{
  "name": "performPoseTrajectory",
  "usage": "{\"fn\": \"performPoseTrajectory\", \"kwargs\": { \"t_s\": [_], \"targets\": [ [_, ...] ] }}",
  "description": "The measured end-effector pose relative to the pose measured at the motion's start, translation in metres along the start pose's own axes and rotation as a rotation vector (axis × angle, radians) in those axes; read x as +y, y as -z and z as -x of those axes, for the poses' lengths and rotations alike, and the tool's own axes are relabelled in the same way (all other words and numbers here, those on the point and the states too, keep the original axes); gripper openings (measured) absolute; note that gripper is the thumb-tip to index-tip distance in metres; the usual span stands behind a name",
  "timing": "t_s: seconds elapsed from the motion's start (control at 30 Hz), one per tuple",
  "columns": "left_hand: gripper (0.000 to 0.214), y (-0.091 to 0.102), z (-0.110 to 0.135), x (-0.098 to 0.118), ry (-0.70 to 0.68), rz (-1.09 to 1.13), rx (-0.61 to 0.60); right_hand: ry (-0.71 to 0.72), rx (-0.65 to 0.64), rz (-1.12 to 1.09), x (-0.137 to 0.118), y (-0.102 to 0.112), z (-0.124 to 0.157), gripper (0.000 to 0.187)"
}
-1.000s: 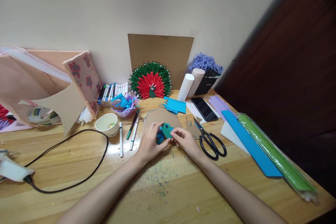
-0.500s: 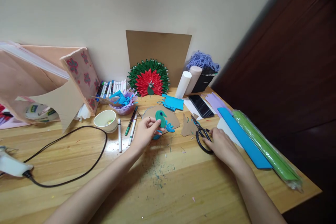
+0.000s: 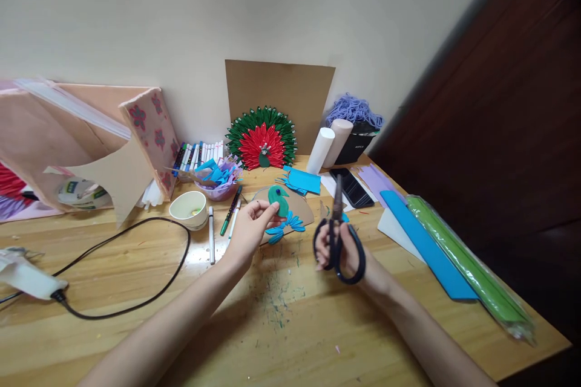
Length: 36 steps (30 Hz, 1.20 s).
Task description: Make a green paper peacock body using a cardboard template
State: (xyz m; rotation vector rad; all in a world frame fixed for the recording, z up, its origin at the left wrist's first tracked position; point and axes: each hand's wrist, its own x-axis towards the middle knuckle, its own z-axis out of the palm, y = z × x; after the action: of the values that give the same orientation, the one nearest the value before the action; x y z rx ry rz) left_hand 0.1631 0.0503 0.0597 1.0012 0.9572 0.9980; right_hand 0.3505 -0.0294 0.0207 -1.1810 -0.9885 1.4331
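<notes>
My left hand (image 3: 254, 224) pinches a green bird-shaped cutout (image 3: 278, 199) with a dark blue eye. Behind and below the cutout lies a rounded piece of brown cardboard (image 3: 303, 207), with blue petal-like strips (image 3: 287, 227) at its front. In my right hand (image 3: 349, 248) is a pair of black-handled scissors (image 3: 338, 211), raised off the table with the blades upward and together. A cardboard scrap (image 3: 327, 208) is partly hidden behind the scissors.
Markers (image 3: 212, 236) and a paper cup (image 3: 188, 210) stand left of my left hand. A glue gun (image 3: 29, 278) trails a black cord. Beyond are a red-and-green peacock (image 3: 264, 139) and a phone (image 3: 351, 187). Blue paper (image 3: 429, 248) and a green wrapped roll (image 3: 469, 266) lie right.
My right hand has picked the scissors up off the table and moved them left, blades now pointing up. My left hand keeps the green cutout in nearly the same place.
</notes>
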Motion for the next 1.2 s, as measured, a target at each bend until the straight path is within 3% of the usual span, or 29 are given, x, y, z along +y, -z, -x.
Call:
{"fn": "performPoseTrajectory", "kwargs": {
  "t_s": [0.13, 0.27, 0.77, 1.2],
  "targets": [
    [0.032, 0.001, 0.0, -0.002, -0.026, 0.01, 0.031, -0.03, -0.276, -0.115, 0.008, -0.04, -0.007, 0.074],
    [0.03, 0.0, -0.001, -0.005, -0.03, -0.022, 0.027, -0.055, -0.349, -0.035, 0.018, -0.044, -0.002, 0.077],
    [0.027, -0.007, 0.004, -0.016, 0.021, -0.069, 0.015, -0.012, -0.294, 0.068, 0.027, -0.039, 0.0, 0.08],
    [0.024, -0.008, 0.006, -0.012, 0.029, -0.062, 0.003, 0.021, -0.213, 0.188, 0.027, -0.042, 0.003, 0.073]
  ]
}}
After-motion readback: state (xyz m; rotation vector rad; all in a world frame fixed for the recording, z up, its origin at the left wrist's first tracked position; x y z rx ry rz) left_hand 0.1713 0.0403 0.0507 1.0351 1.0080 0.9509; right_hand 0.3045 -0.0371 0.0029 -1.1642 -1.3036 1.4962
